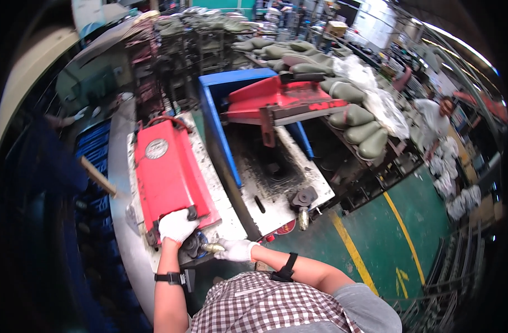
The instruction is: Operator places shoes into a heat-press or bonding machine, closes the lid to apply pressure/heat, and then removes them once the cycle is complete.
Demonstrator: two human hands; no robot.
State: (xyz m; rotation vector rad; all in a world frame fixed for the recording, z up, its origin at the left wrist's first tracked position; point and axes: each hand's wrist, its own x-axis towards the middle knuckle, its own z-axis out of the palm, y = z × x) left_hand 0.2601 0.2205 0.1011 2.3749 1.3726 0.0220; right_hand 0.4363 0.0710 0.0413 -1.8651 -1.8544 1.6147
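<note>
My left hand [178,226], in a white knit glove, is closed over the front edge of a red metal mould lid [168,166], beside a small black fitting. The lid lies down on its pale, stained base plate [223,202]. My right hand [236,250], gloved too, grips a brass-coloured handle [212,247] on a dark round clamp [193,245] just below the lid's front edge. A second mould to the right has its red lid [282,100] raised in a blue frame [237,75], over a dark, blackened base. A similar clamp [304,198] sits at that base's front corner.
Olive-green boots [356,115] and clear plastic sheeting lie piled behind the raised lid. Blue slatted machinery [93,150] and a wooden handle [97,176] are at left. Another person [433,117] stands at far right. Yellow lines [351,244] cross the green floor.
</note>
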